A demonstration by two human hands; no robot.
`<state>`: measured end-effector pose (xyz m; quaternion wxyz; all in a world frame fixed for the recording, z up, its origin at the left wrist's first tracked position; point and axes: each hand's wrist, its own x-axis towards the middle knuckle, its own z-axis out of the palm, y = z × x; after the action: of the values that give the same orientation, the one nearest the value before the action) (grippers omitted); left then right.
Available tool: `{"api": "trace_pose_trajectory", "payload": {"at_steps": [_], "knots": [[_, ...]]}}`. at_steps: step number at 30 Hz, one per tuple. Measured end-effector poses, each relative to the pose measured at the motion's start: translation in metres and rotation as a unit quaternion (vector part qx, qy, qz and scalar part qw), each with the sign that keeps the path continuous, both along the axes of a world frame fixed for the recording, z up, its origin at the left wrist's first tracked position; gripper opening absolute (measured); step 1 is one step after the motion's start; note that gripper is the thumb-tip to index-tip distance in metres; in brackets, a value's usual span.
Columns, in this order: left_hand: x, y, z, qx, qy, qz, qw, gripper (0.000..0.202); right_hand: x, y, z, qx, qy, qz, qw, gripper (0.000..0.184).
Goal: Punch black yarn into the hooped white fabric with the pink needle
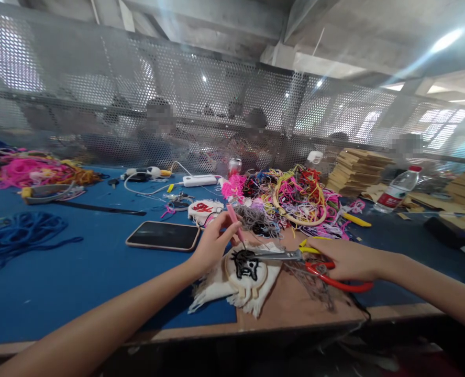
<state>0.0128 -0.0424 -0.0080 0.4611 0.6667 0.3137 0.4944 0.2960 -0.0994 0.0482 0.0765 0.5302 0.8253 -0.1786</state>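
My left hand is closed round a pink punch needle, whose tip rests on the black yarn design in a small embroidery hoop. White cloth spreads out under the hoop. My right hand grips red and yellow handled scissors, their blades pointing left over the hoop's upper edge.
A phone lies face up left of the hoop. Behind it sit a tangle of coloured yarn, an empty hoop ring, a power strip, a can, a water bottle, stacked boards and blue cord. People sit behind a perforated screen.
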Motion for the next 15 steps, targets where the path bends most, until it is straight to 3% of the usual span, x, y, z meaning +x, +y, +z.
{"api": "trace_pose_trajectory", "payload": {"at_steps": [11,15], "knots": [[0.0,0.002,-0.002,0.007,0.011,0.019,1.0,0.021,-0.005,0.013,-0.019,0.045,0.004,0.046,0.998,0.013],[0.0,0.001,-0.002,0.008,0.015,0.027,0.999,0.02,-0.003,0.018,-0.027,0.042,0.026,0.055,0.997,0.021]]}}
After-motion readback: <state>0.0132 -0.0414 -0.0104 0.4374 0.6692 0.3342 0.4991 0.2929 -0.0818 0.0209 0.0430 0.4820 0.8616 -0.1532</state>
